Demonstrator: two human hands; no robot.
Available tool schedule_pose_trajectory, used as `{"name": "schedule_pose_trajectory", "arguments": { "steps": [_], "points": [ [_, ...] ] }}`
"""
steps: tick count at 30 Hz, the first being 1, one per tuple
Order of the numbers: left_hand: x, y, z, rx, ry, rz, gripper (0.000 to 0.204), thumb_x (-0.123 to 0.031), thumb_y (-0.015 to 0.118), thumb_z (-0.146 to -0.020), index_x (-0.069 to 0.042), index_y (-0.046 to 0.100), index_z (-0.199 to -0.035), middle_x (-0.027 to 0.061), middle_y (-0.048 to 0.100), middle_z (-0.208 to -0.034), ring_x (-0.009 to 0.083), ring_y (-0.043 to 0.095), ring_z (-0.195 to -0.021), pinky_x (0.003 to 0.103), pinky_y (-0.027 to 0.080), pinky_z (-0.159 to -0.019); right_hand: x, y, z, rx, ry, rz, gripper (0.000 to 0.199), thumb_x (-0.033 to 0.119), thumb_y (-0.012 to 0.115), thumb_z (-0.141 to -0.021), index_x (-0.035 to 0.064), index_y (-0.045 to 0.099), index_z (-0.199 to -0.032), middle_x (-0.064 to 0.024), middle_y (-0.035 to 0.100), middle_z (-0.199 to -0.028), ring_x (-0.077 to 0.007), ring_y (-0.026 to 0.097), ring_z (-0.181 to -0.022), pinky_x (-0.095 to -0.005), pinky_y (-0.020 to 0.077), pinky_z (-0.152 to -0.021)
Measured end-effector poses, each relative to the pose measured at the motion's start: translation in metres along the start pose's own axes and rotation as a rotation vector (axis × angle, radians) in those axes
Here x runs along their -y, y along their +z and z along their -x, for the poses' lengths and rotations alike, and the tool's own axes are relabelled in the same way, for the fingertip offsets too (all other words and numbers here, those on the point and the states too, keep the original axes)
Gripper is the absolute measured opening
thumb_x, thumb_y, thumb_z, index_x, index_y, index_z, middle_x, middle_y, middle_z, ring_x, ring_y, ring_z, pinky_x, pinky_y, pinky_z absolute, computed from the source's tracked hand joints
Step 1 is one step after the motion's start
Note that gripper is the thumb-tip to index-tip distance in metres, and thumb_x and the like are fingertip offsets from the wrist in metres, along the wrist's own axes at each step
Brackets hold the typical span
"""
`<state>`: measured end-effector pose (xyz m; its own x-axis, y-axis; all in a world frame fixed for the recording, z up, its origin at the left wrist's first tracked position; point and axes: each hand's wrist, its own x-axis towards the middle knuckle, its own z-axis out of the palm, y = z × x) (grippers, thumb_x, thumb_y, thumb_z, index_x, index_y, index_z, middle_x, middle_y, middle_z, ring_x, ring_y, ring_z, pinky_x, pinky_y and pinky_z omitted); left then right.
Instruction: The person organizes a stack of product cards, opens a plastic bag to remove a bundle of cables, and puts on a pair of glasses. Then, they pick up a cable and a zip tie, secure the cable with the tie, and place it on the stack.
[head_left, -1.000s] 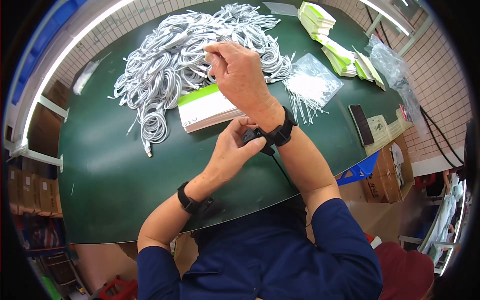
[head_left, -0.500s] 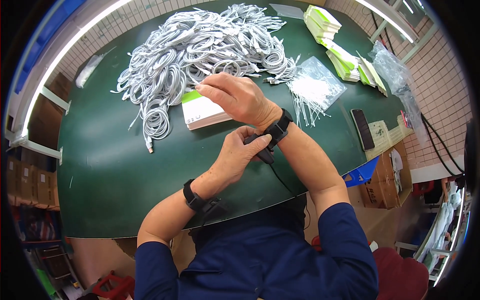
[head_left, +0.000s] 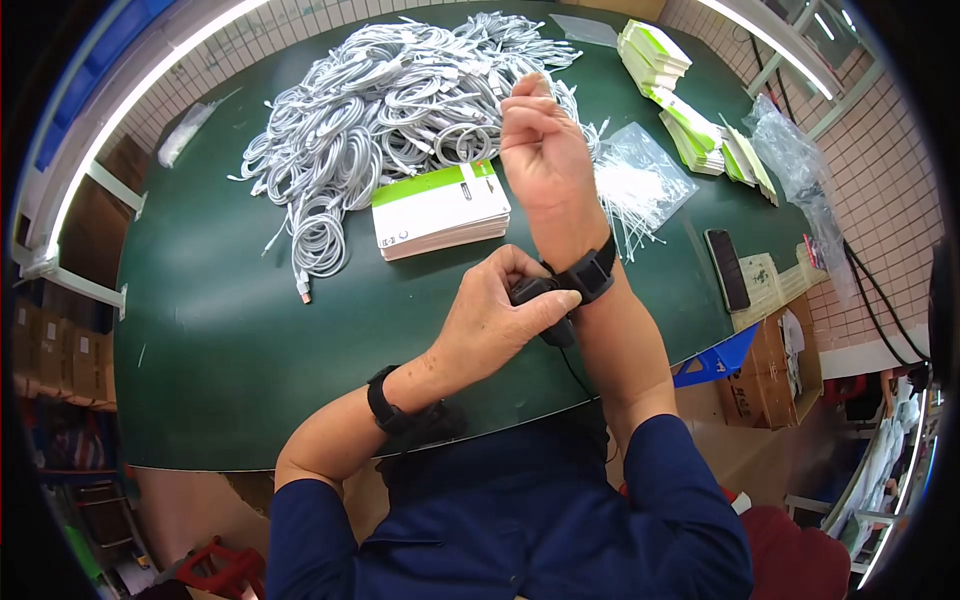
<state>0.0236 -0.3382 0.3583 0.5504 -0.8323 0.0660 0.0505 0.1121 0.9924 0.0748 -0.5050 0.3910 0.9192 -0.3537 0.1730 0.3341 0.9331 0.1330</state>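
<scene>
The black module (head_left: 558,332) is in front and to the right of the card stack (head_left: 440,217), just beside the wrist strap (head_left: 588,277) of the right arm. The left grip (head_left: 490,312) pinches this module between the thumb and the bent fingers; whether it is fastened to the strap, I cannot tell. The right grip (head_left: 552,165), raised to the right of the card stack, is loosely half-curled, and I see nothing in it. The wrist strap already goes around the right wrist, and the second strap (head_left: 380,399), in front of the card stack, sits around the left one; so I judge that the putting on is mostly done, and some adjusting of the module is left. The card stack itself lies on the green counter (head_left: 230,370), with the pile of gray cables (head_left: 400,110) behind it, the white ties (head_left: 630,193) to its right on a clear bag (head_left: 668,178), and the phone (head_left: 727,270) further right. Neither grip holds cables or cards, so no work on them seems in hand.
</scene>
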Motion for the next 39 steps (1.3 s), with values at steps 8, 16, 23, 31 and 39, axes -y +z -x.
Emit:
{"name": "schedule_pose_trajectory", "arguments": {
  "steps": [8, 16, 23, 31, 39],
  "points": [
    [0.000, -0.012, -0.007, -0.003, -0.098, 0.012, 0.031, -0.022, 0.074, -0.082, 0.001, 0.056, -0.090, 0.0050, 0.062, -0.079, 0.0078, 0.058, -0.069, 0.022, 0.047, -0.060, 0.007, 0.009, -0.016, 0.127, -0.188, 0.051, 0.006, -0.001, 0.049, -0.096, -0.0054, 0.053, -0.099, -0.0087, 0.056, -0.084, -0.0091, 0.053, -0.062, -0.0180, 0.0446, -0.046],
    [0.018, -0.028, -0.016, -0.057, -0.220, 0.074, 0.036, -0.027, 0.073, -0.083, 0.003, 0.056, -0.095, 0.0080, 0.063, -0.081, 0.0118, 0.061, -0.069, 0.023, 0.048, -0.060, -0.018, -0.023, -0.015, 0.352, -0.814, 1.918, 0.007, 0.001, 0.058, -0.092, 0.0006, 0.060, -0.098, -0.0044, 0.062, -0.085, -0.0080, 0.061, -0.069, -0.0213, 0.0473, -0.050],
    [0.027, -0.028, -0.017, -0.023, -0.202, 0.041, 0.037, -0.025, 0.074, -0.082, 0.004, 0.056, -0.096, 0.0076, 0.064, -0.080, 0.0113, 0.061, -0.070, 0.023, 0.049, -0.062, -0.027, -0.041, -0.010, 0.790, -0.699, 2.221, 0.012, 0.003, 0.064, -0.089, 0.0031, 0.063, -0.101, -0.0044, 0.067, -0.088, -0.0054, 0.062, -0.071, -0.0197, 0.0457, -0.051],
    [0.032, -0.037, -0.016, 0.096, -0.104, -0.083, 0.035, -0.023, 0.075, -0.080, 0.004, 0.057, -0.094, 0.0061, 0.065, -0.080, 0.0094, 0.060, -0.072, 0.023, 0.048, -0.066, -0.025, -0.045, -0.001, 0.142, -0.144, 1.244, 0.013, 0.008, 0.062, -0.093, -0.0007, 0.063, -0.102, -0.0059, 0.069, -0.088, -0.0044, 0.055, -0.061, -0.0176, 0.0422, -0.048],
    [0.038, -0.034, -0.018, 0.107, -0.192, -0.070, 0.033, -0.016, 0.072, -0.082, 0.004, 0.055, -0.103, 0.0082, 0.065, -0.090, 0.0118, 0.063, -0.082, 0.025, 0.051, -0.077, -0.021, -0.056, -0.003, 0.056, -0.232, 1.424, 0.012, 0.007, 0.061, -0.093, -0.0017, 0.064, -0.101, -0.0054, 0.068, -0.083, -0.0038, 0.052, -0.056, -0.0179, 0.0424, -0.048]
  ]
}}
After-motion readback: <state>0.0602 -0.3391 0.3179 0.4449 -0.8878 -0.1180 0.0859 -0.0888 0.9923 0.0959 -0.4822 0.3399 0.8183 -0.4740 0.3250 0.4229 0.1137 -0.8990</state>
